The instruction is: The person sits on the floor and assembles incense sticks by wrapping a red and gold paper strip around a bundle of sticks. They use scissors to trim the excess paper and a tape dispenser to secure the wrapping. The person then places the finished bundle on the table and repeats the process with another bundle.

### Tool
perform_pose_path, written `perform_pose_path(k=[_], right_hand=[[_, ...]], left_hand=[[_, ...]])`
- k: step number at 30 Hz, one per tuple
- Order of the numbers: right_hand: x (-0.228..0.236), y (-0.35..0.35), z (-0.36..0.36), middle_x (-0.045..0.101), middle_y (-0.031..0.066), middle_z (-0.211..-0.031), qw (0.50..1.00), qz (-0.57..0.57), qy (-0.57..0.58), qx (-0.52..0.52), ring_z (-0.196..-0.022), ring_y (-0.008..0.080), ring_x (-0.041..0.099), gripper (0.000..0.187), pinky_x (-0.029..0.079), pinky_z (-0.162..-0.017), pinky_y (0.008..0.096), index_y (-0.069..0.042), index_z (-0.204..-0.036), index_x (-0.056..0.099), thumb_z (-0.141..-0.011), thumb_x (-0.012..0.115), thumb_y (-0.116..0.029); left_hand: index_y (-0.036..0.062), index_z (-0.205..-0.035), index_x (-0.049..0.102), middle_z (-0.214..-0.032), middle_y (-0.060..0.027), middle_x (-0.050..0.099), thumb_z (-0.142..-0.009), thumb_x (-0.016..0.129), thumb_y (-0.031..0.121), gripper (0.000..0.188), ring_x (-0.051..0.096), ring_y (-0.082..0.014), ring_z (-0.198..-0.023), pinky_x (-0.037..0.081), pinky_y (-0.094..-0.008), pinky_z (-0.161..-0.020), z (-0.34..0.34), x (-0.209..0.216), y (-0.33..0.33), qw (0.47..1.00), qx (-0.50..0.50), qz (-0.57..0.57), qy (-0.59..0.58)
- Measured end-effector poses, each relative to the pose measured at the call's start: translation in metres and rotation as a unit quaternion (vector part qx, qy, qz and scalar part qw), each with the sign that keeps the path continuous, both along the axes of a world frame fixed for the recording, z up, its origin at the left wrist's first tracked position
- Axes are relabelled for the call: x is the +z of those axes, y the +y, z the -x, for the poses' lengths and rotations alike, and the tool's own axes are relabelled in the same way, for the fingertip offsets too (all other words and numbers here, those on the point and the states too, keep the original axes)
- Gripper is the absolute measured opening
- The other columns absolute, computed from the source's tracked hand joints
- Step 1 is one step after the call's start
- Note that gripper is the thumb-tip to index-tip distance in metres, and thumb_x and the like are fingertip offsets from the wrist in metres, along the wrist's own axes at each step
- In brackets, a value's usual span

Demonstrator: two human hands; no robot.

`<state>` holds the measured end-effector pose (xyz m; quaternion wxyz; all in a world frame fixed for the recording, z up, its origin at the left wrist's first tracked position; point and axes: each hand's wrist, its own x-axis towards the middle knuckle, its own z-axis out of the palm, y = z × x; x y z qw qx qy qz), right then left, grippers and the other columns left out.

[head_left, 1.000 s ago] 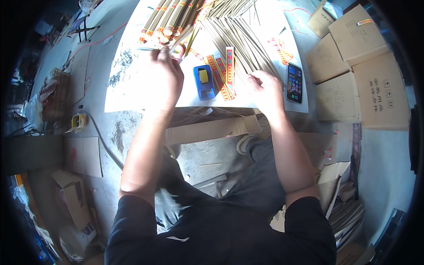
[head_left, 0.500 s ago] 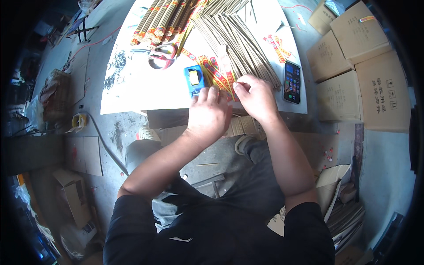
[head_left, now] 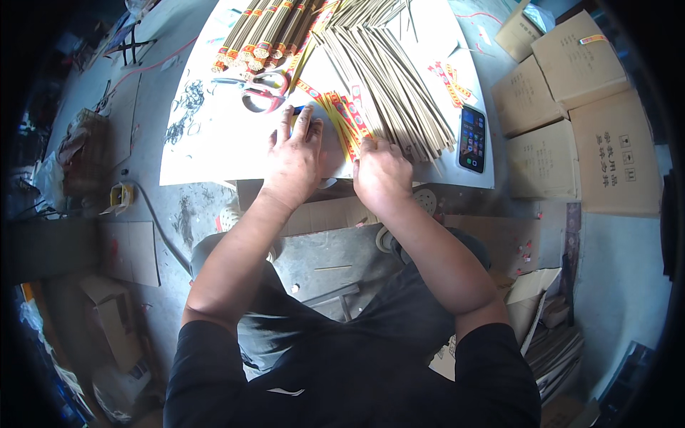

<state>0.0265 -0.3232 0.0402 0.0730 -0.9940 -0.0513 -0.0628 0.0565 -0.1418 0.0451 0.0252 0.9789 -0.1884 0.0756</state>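
Observation:
My left hand (head_left: pixel 294 160) lies palm down over a blue tape dispenser (head_left: pixel 297 110), its fingers stretched forward. Most of the dispenser is hidden beneath it; a little blue shows between the fingertips. To the right, my right hand (head_left: pixel 384 171) is closed at the lower end of some red-and-yellow label strips (head_left: pixel 349 114), near the table's front edge. Its fingertips seem to pinch one strip, though the grip is partly hidden. Just beyond this hand, a loose spread of thin brown sticks (head_left: pixel 399 93) reaches across the table.
Banded stick bundles (head_left: pixel 264 36) lie at the back left of the white table (head_left: pixel 228 143). Nearer are red-handled scissors (head_left: pixel 264 93) and black rubber bands (head_left: pixel 187 107). A phone (head_left: pixel 472 139) and more label strips (head_left: pixel 449 84) lie right. Cardboard boxes (head_left: pixel 542 160) stand beyond the right edge.
My left hand has moved left and forward, onto the tape dispenser, with its fingers stretched out. My right hand has moved left and slightly toward me, away from the sticks to the label strips.

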Motion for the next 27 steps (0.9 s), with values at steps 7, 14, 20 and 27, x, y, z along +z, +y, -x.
perform_pose_path(k=[7, 14, 20, 27], right_hand=[[0.004, 0.003, 0.010, 0.072, 0.0146, -0.095, 0.997, -0.037, -0.061, 0.041, -0.093, 0.0331, 0.071, 0.028, 0.060, -0.082, 0.0444, -0.003, -0.110, 0.071, -0.088, 0.071, -0.019], [0.075, -0.117, -0.093, 0.074, 0.0211, -0.101, 0.978, -0.050, -0.106, -0.174, -0.098, 0.0366, 0.073, 0.022, 0.058, -0.086, 0.0469, -0.004, -0.102, 0.074, -0.090, 0.073, -0.022], [0.017, -0.178, -0.155, 0.077, 0.0187, -0.097, 0.974, 0.072, 0.036, -0.214, -0.095, 0.0381, 0.075, 0.020, 0.060, -0.084, 0.0472, -0.005, -0.102, 0.079, -0.088, 0.067, -0.015], [0.000, -0.186, -0.160, 0.077, 0.0204, -0.099, 0.980, 0.135, 0.037, -0.144, -0.097, 0.0377, 0.075, 0.016, 0.060, -0.085, 0.0477, -0.005, -0.097, 0.078, -0.088, 0.065, -0.009]], left_hand=[[0.0091, -0.145, 0.058, -0.165, -0.0122, 0.036, -0.092, 0.071, 0.028, 0.058, 0.031, -0.0373, -0.154, 0.036, -0.0639, -0.116, 0.005, 0.005, 0.007, 0.999, 0.009, 0.038, -0.001], [0.0051, -0.140, 0.062, -0.158, -0.0184, 0.043, -0.092, 0.070, 0.022, 0.052, 0.036, -0.0402, -0.149, 0.033, -0.0613, -0.119, 0.007, 0.013, 0.002, 0.985, -0.049, 0.156, -0.056], [-0.0001, -0.132, 0.065, -0.152, -0.0207, 0.049, -0.089, 0.072, 0.012, 0.046, 0.045, -0.0419, -0.142, 0.041, -0.0521, -0.117, 0.004, 0.012, 0.002, 0.969, -0.057, 0.233, -0.064], [-0.0033, -0.126, 0.067, -0.146, -0.0219, 0.054, -0.084, 0.074, 0.007, 0.044, 0.049, -0.0410, -0.138, 0.046, -0.0514, -0.111, 0.001, 0.016, 0.007, 0.950, -0.058, 0.298, -0.072]])
